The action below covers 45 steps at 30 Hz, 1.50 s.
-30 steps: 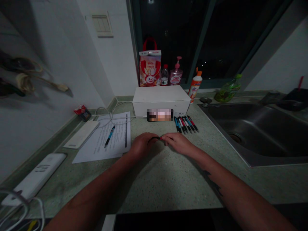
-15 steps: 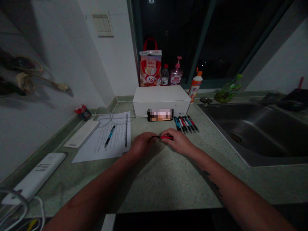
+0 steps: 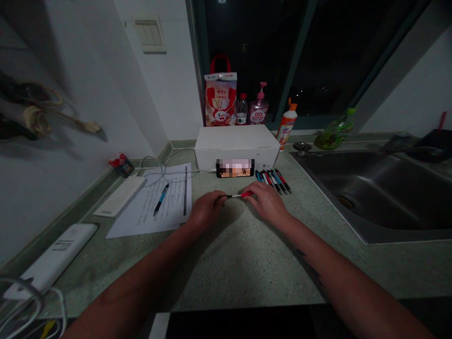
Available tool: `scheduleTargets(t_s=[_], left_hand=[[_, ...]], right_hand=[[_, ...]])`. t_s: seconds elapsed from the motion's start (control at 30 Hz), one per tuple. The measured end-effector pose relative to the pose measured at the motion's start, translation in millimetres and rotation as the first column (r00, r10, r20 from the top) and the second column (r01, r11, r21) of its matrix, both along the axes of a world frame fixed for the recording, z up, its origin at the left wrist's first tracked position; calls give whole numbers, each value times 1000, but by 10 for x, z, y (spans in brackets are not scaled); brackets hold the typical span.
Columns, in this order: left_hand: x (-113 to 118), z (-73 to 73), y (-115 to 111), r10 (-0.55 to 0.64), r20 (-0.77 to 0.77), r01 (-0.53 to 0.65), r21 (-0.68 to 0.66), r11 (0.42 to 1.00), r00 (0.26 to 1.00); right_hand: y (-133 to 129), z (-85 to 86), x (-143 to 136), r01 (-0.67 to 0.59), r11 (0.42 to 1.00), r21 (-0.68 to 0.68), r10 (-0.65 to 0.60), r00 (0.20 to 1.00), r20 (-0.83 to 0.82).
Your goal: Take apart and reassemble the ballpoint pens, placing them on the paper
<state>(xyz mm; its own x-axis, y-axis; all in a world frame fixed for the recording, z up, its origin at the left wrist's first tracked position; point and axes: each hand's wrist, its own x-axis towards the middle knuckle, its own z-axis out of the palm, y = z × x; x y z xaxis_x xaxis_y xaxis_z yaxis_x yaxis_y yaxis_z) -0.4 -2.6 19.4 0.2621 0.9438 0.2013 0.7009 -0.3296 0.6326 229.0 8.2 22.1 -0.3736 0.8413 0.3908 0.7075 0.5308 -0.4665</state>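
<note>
Over the middle of the counter, my left hand (image 3: pixel 208 207) pinches the black part of a pen (image 3: pixel 223 196). My right hand (image 3: pixel 264 200) grips its red barrel (image 3: pixel 246 194). A thin pale refill (image 3: pixel 236 196) shows in the gap between the two parts. Fingers cover both outer ends of the pen. Just beyond my right hand lies a row of several pens (image 3: pixel 277 181) in blue, red, black and white. Behind the hands, a phone (image 3: pixel 235 168) with a blurred screen leans against a white box (image 3: pixel 236 139).
To the left, a blue and black pen (image 3: pixel 161 200) lies on printed sheets (image 3: pixel 141 221), beside a white flat box (image 3: pixel 120 197) and a white power strip (image 3: pixel 52 259). A steel sink (image 3: pixel 384 197) is at right. Bottles, including an orange-capped one (image 3: pixel 287 125), stand along the window.
My hands have moved apart, the right one shifting right and slightly away. The pen's red barrel has separated from the black part, uncovering the pale refill.
</note>
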Motion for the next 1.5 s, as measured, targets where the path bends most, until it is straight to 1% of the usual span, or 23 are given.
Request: scheduleTargets(t_s=[0.07, 0.13, 0.23, 0.3, 0.37, 0.43, 0.5, 0.57, 0.6, 0.63, 0.7, 0.77, 0.83, 0.9, 1.0, 1.1, 1.17, 1.23, 1.33, 1.37, 1.43, 1.47, 1.5], left_hand=[[-11, -8, 11, 40, 30, -40, -4, 999, 999], [-23, -23, 27, 90, 66, -89, -20, 996, 994], [-33, -49, 49, 143, 109, -140, -30, 990, 984], [-29, -60, 49, 106, 83, -108, 15, 994, 991], [-14, -61, 29, -6, 3, 6, 79, 997, 1000], [12, -52, -9, -132, -85, 141, 105, 984, 988], [40, -43, -52, -207, -149, 221, 83, 972, 967], [63, -46, -82, -225, -178, 238, 53, 970, 958], [70, -53, -87, -213, -170, 224, 46, 974, 962], [75, -64, -86, -183, -140, 190, 45, 981, 973], [80, -89, -66, -90, -17, 90, 20, 996, 996], [83, -106, -37, -9, 153, 20, -71, 997, 988], [87, -107, -14, 9, 298, 47, -180, 983, 954], [95, -96, -3, -20, 382, 122, -245, 962, 924], [103, -74, 0, -51, 407, 186, -298, 936, 912], [97, -64, 11, -37, 390, 176, -326, 929, 920], [85, -66, 30, -11, 375, 142, -324, 935, 927], [71, -74, 51, 21, 343, 96, -321, 942, 939], [49, -97, 73, 80, 277, 7, -300, 954, 958], [42, -106, 75, 94, 253, -20, -279, 960, 963], [32, -123, 72, 90, 187, -51, -203, 978, 978], [28, -129, 69, 64, 134, -43, -155, 987, 989], [26, -135, 67, 29, 72, -22, -106, 994, 997]], right_hand=[[14, 12, 29, 70, 996, 47, -71, 997, 22], [38, 7, 60, 142, 988, 63, -142, 990, 2], [81, -23, 91, 277, 961, 10, -275, 958, -83], [103, -43, 93, 348, 936, -52, -352, 925, -146], [111, -56, 81, 361, 928, -97, -373, 907, -197], [102, -61, 60, 318, 945, -81, -328, 919, -221], [79, -60, 39, 253, 967, -26, -253, 949, -188], [49, -51, 21, 189, 982, 15, -186, 976, -117], [34, -44, 14, 158, 987, 23, -156, 985, -80], [19, -35, 7, 125, 992, 30, -123, 991, -47], [-7, -15, -7, 38, 998, 54, -38, 999, 5], [-26, 0, -28, -48, 995, 90, 44, 998, 48], [-40, 4, -57, -107, 985, 134, 96, 992, 88], [-50, 2, -91, -150, 972, 180, 127, 983, 129], [-68, 4, -131, -197, 952, 233, 158, 971, 177], [-89, 25, -141, -210, 947, 242, 173, 971, 165], [-97, 35, -136, -197, 956, 217, 172, 977, 126], [-87, 20, -129, -148, 975, 165, 140, 988, 62], [-25, -75, -131, 3, 1000, 24, -1, 994, -105], [5, -123, -136, 42, 998, -44, -49, 982, -180], [67, -222, -149, 39, 975, -220, -117, 927, -356], [92, -264, -156, 25, 959, -283, -141, 906, -398], [111, -297, -164, 37, 951, -307, -163, 904, -394]])
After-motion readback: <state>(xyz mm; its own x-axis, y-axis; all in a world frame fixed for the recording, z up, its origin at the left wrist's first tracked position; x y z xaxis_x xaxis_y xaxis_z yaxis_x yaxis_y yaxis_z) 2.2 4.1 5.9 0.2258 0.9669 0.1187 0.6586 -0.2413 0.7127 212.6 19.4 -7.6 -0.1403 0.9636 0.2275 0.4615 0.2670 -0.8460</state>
